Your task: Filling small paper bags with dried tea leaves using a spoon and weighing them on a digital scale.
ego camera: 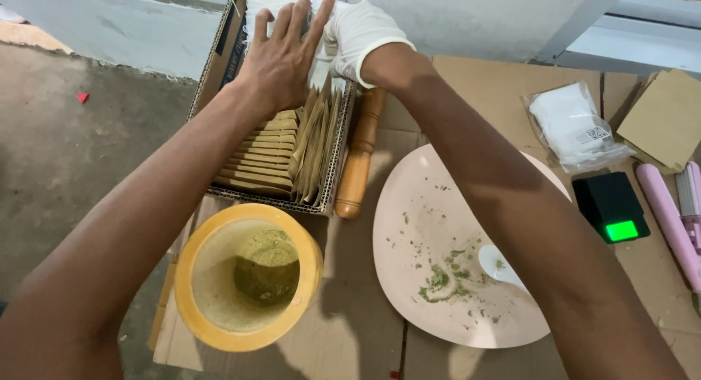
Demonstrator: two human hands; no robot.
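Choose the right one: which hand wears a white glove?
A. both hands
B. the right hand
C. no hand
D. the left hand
B: the right hand is in a white glove, while the left hand is bare; both reach into the box of brown packets.

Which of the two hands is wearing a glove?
The right hand, reaching into the cardboard box of brown packets; it wears a white glove, while the left hand is bare.
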